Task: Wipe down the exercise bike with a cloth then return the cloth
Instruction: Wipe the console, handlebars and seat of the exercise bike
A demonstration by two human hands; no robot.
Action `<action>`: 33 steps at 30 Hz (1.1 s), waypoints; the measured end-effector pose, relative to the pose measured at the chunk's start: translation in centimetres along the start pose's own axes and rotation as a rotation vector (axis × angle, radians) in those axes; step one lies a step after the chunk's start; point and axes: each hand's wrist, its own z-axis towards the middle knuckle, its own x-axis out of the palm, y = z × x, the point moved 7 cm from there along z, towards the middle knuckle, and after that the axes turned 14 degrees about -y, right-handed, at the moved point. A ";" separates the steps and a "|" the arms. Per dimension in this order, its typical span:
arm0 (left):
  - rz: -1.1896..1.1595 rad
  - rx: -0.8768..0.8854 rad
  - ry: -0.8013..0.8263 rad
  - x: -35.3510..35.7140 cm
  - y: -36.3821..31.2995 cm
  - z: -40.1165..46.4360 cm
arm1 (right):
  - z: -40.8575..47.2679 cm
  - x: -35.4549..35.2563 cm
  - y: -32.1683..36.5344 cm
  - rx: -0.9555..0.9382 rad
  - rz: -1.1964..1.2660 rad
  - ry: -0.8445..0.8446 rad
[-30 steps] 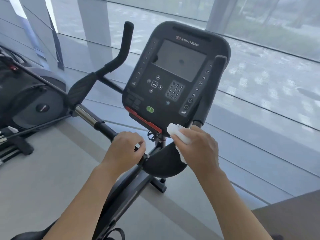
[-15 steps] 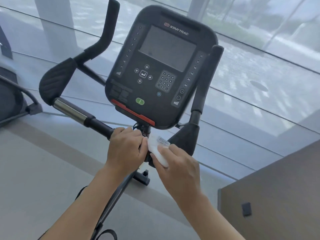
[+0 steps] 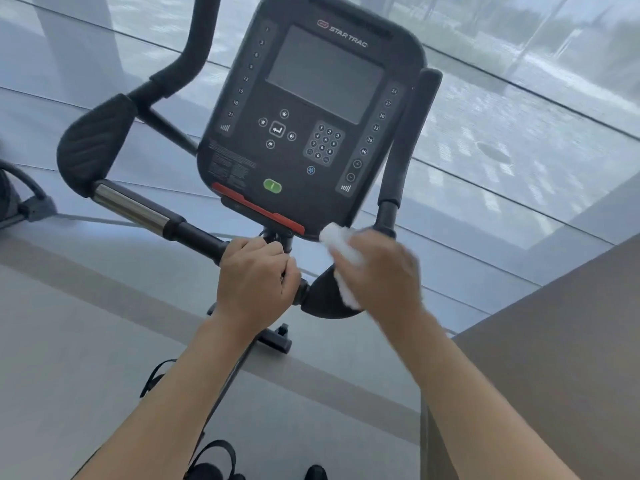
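While the white cloth (image 3: 343, 249) is pressed by the right hand (image 3: 379, 268) against the right elbow pad (image 3: 325, 299) just below the lower right corner of the console (image 3: 311, 116), the handlebar (image 3: 194, 233) beside the centre post is gripped by the curled left hand (image 3: 258, 282). Should the wipe be carried upward, the green start button (image 3: 272, 185) (close to the console's lower edge) could be pressed by accident. The loosely bunched cloth could also be snagged on the post clamp and pulled from the grasp.
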 end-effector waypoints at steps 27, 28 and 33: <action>0.041 -0.054 0.077 0.5 0.1 -0.3 | -1.7 0.0 -2.6 -0.002 0.077 -0.058; 0.039 -0.064 0.082 0.5 0.1 -0.4 | -0.7 0.5 -3.4 0.076 0.038 -0.023; 0.031 -0.090 0.105 0.2 0.0 -0.4 | 3.3 1.3 -5.4 0.233 0.024 0.005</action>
